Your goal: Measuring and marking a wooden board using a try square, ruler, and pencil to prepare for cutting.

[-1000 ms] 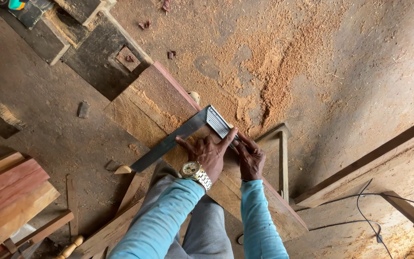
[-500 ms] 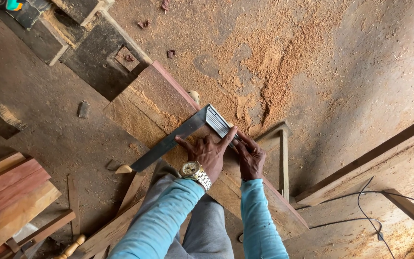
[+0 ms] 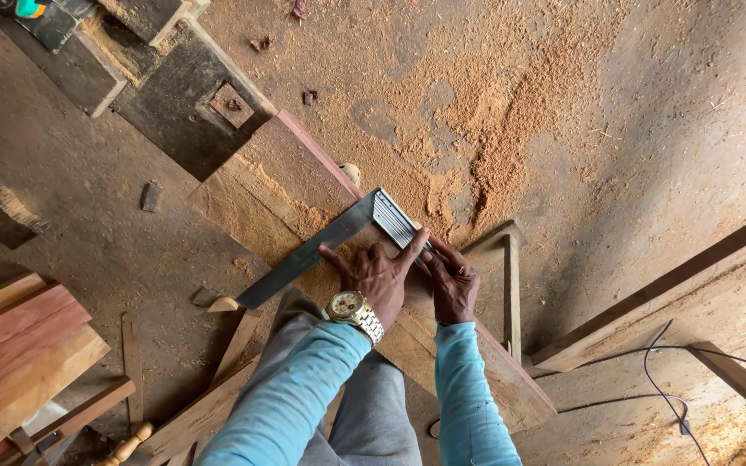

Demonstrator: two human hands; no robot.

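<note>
Currently left hand (image 3: 376,278) lies flat, fingers spread, pressing steel try square (image 3: 330,244) across wooden plank (image 3: 280,195). Right hand (image 3: 453,285) curled at plank's edge by the square's stock; what it grips, cannot tell. Sawdust (image 3: 511,112) on floor beyond.

We wear light turquoise long sleeves (image 3: 304,388) that reach both wrists, well back from the fingers. Behind our left hand (image 3: 379,274) sits a metal wristwatch (image 3: 354,311), gold and silver with a round pale dial. Our right hand (image 3: 452,285) is bare. Grey trousers (image 3: 373,406) show below.
</note>
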